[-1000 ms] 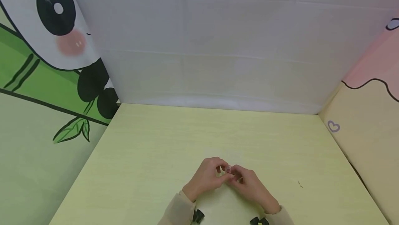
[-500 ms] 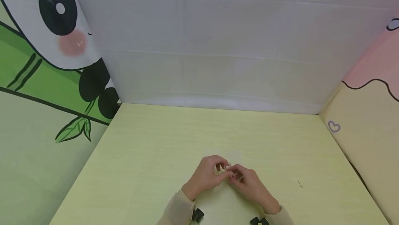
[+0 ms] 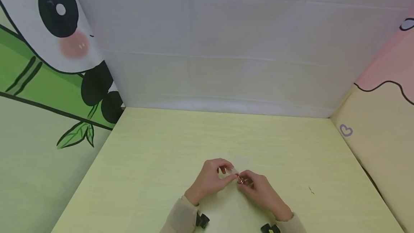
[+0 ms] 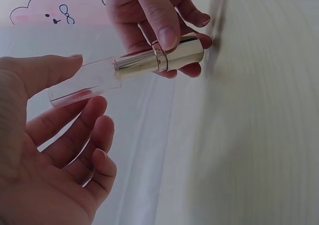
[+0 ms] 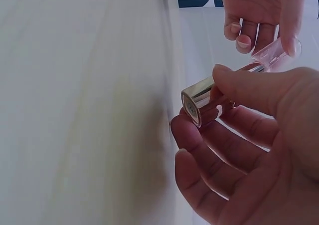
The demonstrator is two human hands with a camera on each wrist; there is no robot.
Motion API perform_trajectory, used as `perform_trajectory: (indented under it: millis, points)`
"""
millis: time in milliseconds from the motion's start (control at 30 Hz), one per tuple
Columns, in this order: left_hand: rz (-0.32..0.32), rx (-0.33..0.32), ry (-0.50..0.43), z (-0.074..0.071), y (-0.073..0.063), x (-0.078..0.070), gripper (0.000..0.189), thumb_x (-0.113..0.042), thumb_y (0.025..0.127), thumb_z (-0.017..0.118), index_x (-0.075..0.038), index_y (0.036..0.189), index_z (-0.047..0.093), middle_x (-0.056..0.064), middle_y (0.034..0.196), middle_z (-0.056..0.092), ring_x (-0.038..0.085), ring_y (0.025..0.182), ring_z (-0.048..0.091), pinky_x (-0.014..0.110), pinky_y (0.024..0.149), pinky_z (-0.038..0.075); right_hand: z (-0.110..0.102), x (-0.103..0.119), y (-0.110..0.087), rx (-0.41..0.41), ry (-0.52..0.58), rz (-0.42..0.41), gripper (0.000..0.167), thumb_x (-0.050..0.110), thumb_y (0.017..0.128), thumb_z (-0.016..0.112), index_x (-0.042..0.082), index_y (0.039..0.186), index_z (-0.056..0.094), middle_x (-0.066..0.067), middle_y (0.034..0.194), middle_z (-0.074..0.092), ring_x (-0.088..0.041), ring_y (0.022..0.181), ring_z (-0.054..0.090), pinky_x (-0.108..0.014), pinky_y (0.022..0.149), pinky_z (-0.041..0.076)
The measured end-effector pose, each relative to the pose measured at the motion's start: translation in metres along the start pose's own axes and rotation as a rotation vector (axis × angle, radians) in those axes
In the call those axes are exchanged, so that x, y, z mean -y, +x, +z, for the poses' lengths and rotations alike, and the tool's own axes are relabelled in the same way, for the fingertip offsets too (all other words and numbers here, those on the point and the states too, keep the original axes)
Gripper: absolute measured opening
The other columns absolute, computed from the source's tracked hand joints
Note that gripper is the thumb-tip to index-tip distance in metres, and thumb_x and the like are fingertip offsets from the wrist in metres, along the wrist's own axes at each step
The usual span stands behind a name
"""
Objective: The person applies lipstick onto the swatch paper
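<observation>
Between the hands, over the table, is a lipstick in two parts. My left hand pinches its clear cap between thumb and fingertips. My right hand holds the shiny gold lipstick tube, thumb on top and fingers beneath. In the left wrist view the cap's open end just overlaps the tip of the tube's narrower gold section, and a ring marks the step to the wider base. The right wrist view shows the flat round bottom of the tube turned toward the camera.
The pale yellow table meets a white sheet wall at the back. Cartoon-printed panels flank it, with a green leaf at left and a purple heart at right. A small dark mark shows on the tabletop.
My left hand has moved left and slightly up with the clear cap, drawing away from the right hand. More of the gold tube shows now. The right hand stays nearly still.
</observation>
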State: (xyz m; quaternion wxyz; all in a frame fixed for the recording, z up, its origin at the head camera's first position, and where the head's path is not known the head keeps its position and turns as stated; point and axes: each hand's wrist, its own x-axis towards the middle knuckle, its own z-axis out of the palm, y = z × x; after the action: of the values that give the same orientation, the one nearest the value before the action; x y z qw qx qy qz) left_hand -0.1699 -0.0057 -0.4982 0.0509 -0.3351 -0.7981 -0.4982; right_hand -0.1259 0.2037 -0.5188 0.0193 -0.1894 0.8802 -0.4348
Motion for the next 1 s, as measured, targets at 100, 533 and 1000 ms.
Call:
perform_trajectory:
  millis: [100, 533, 1000]
  points:
    - [-0.005, -0.009, 0.001, -0.0027, -0.0003, -0.0002, 0.017, -0.021, 0.080, 0.079, -0.012, 0.093, 0.071, -0.009, 0.082, 0.064, 0.008, 0.068, 0.055, 0.026, 0.060, 0.047, -0.0011, 0.0010, 0.0002, -0.014, -0.014, -0.004, 0.015, 0.009, 0.087, 0.070, 0.012, 0.100, 0.064, 0.005, 0.094, 0.066, -0.007, 0.075, 0.061, -0.027, 0.066, 0.051]
    - [-0.068, 0.008, 0.006, -0.0103, -0.0022, -0.0007, 0.017, -0.012, 0.079, 0.077, -0.012, 0.095, 0.071, -0.009, 0.085, 0.064, 0.010, 0.066, 0.050, 0.023, 0.057, 0.040, -0.0056, 0.0055, -0.0019, -0.004, 0.008, 0.028, 0.018, 0.006, 0.087, 0.070, 0.009, 0.104, 0.065, 0.000, 0.095, 0.068, -0.012, 0.077, 0.064, -0.029, 0.068, 0.051]
    - [-0.100, 0.044, -0.021, -0.0093, -0.0034, 0.0018, 0.020, -0.008, 0.078, 0.079, -0.007, 0.096, 0.069, 0.002, 0.087, 0.067, 0.016, 0.067, 0.054, 0.024, 0.059, 0.041, -0.0084, 0.0056, -0.0027, -0.017, 0.001, 0.019, 0.020, 0.003, 0.086, 0.070, 0.006, 0.105, 0.064, -0.001, 0.096, 0.068, -0.011, 0.076, 0.064, -0.028, 0.067, 0.051]
